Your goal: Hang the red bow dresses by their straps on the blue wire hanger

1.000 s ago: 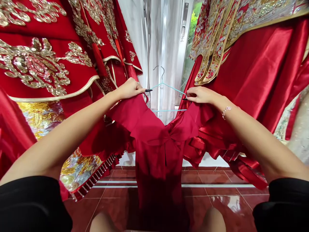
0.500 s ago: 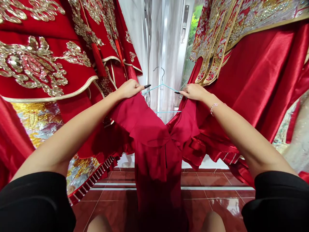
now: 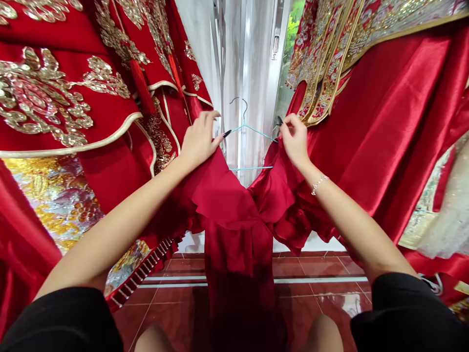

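A red ruffled-neck dress (image 3: 234, 210) is suspended from a light-blue wire hanger (image 3: 259, 132), centred before a white curtain (image 3: 252, 58) and above red floor tiles (image 3: 183, 266). The left hand (image 3: 200, 139) is placed at one shoulder of the dress, thumb spread from the fingers — whether fabric is gripped cannot be told. The right hand (image 3: 294, 138) is curled at the opposite hanger end, its fingertips drawn narrow — what is pinched cannot be determined. The dress is flanked by an embroidered red garment (image 3: 110, 122) and a red satin skirt (image 3: 381, 122).
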Motion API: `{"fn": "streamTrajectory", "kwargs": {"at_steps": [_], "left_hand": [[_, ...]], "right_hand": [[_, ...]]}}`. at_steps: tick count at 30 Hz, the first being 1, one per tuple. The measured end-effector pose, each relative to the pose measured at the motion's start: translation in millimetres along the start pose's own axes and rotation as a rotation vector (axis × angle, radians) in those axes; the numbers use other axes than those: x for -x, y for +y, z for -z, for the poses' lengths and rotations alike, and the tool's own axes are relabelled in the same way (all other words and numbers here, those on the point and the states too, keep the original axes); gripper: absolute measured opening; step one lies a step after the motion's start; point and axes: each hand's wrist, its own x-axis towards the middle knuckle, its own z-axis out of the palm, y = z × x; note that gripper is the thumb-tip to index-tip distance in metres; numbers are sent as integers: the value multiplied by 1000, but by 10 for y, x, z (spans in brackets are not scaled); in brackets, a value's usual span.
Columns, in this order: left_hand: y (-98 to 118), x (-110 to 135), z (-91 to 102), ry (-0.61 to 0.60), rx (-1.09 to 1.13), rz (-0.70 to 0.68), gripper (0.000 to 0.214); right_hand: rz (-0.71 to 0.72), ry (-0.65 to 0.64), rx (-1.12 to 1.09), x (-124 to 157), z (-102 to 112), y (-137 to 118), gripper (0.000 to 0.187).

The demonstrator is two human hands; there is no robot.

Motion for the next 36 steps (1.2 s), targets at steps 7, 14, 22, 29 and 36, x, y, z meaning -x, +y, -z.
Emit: {"fn": "streamTrajectory", "kwargs": {"at_steps": [7, 14, 22, 29, 36], "left_hand": [[-320, 99, 165, -261, 248, 278, 28], [-369, -13, 157, -238, 435, 318, 33], [-408, 22, 329, -411, 226, 258, 56], [-360, -62, 365, -644, 65, 531, 52], [-443, -95, 366, -503, 49, 307, 50]], "right_hand": [[-108, -269, 14, 218, 147, 424, 47], [-194, -375, 49, 202, 17, 437, 39], [-202, -331, 70, 260, 12, 350, 33], [-196, -214, 58, 211, -100, 285, 24], [-311, -133, 202, 215, -190, 129, 23]]}}
